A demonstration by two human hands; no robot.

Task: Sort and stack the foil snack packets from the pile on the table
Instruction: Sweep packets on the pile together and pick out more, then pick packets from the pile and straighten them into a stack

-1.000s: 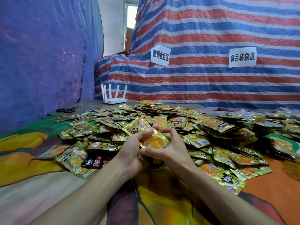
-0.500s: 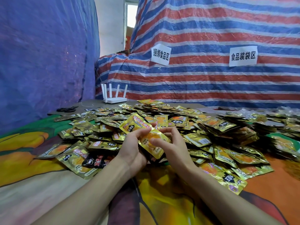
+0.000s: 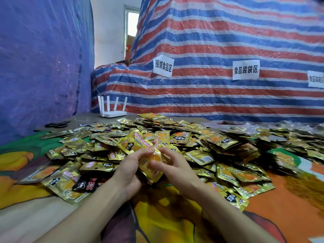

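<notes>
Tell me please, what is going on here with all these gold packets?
A person is sorting foil snack packets at a table. The left grip and the right grip together hold a bunch of packets at the near edge of the big loose pile. Most packets lie unsorted.

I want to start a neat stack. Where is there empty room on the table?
Bare cloth near left of the pile; orange cloth near right; grey tabletop between scissors and router. Crowded in the middle and far right.
</notes>
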